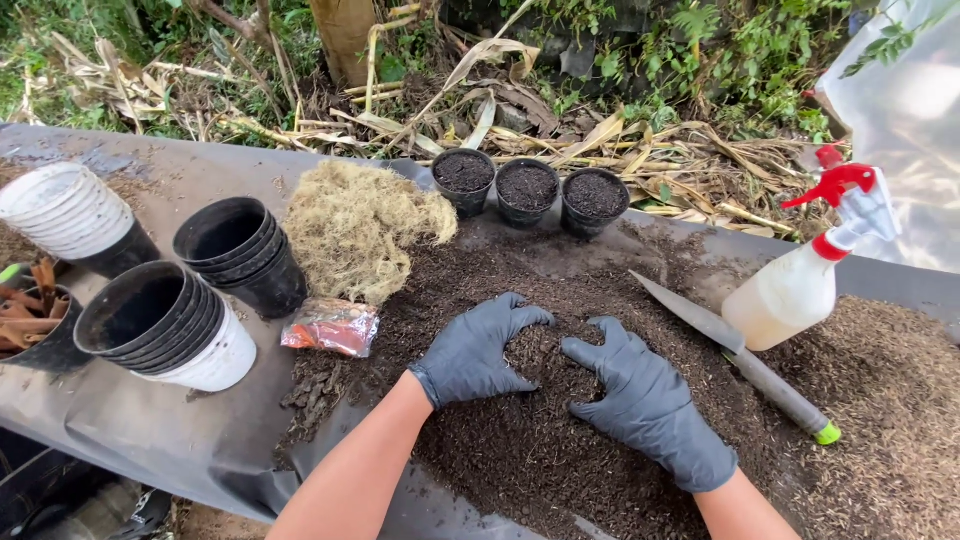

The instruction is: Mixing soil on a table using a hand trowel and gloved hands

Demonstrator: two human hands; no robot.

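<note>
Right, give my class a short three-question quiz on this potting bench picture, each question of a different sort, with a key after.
1. True or false: the three small black pots at the far edge of the soil pile are filled with soil.
2. Multiple choice: what lies between the right hand and the spray bottle? A) a metal trowel B) a clump of moss C) a foil packet
3. Fill in: both the right hand and the left hand wear dark ____.

Key
1. True.
2. A: the trowel lies there; the moss clump and the packet lie to the left.
3. Gloves.
</note>
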